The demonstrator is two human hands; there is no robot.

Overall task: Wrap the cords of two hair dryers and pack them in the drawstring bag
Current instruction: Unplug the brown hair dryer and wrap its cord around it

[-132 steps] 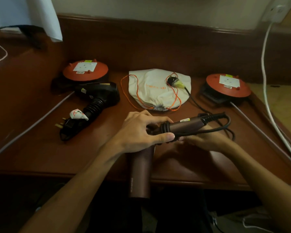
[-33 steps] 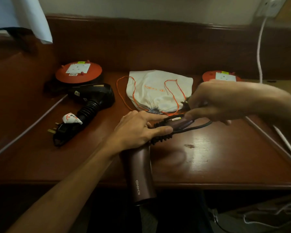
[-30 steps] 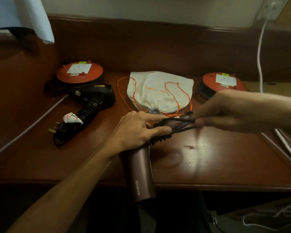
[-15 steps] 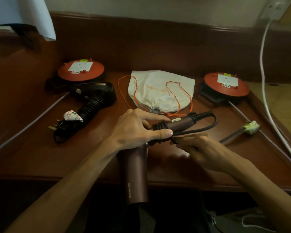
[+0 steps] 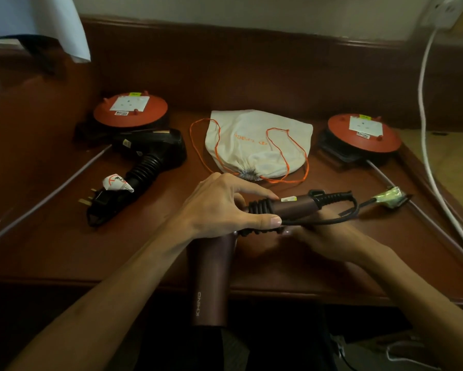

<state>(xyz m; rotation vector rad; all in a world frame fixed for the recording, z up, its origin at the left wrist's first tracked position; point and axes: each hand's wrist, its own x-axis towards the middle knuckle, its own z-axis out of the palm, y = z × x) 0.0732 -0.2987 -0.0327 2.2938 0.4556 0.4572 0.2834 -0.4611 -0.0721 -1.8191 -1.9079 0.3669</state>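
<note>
I read this as a room in a home or hotel: I'm looking down at a dark wooden desk [image 5: 332, 266] with a raised back rail, set against a pale wall. At far right a white cable [image 5: 423, 108] runs up to a wall socket [image 5: 445, 6]. Two orange extension reels [image 5: 131, 110] [image 5: 364, 132] sit far left and far right.

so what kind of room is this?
Probably a bedroom or hotel-style room: a dark wooden desk with a raised back, a wall socket with a white cable, and hair dryers beside a drawstring bag.
</note>
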